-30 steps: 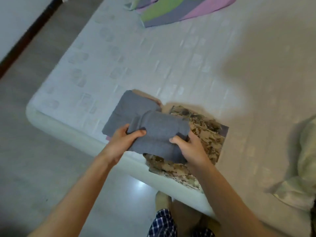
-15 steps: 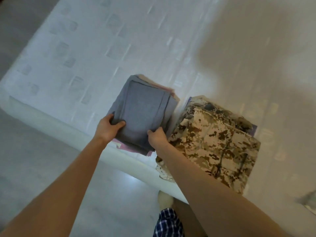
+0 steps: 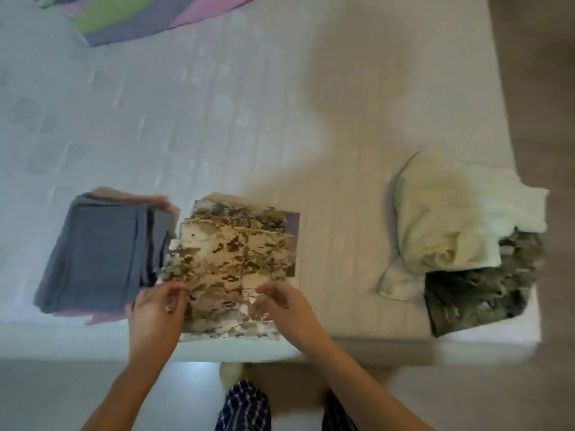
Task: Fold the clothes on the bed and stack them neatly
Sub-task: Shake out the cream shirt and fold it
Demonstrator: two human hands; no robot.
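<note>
A folded grey garment (image 3: 99,256) lies on top of a pink one at the bed's near edge, left of centre. Right beside it sits a folded tan camouflage garment (image 3: 236,259) on a purple piece. My left hand (image 3: 155,309) hovers at the camouflage pile's near-left corner with fingers loosely curled, holding nothing. Over the near-right corner of that pile, my right hand (image 3: 286,306) has its fingers relaxed and is empty. The frame is blurred by motion.
A crumpled cream garment (image 3: 445,225) lies on a dark camouflage garment (image 3: 476,293) at the bed's near right corner. A striped green, purple and pink cloth (image 3: 140,17) lies at the far left. The white mattress (image 3: 280,119) ends at the floor (image 3: 544,88) on the right.
Both hands let go of the grey garment, which now lies on the left stack, and moved right to the near edge of the tan camouflage pile. The view swung right.
</note>
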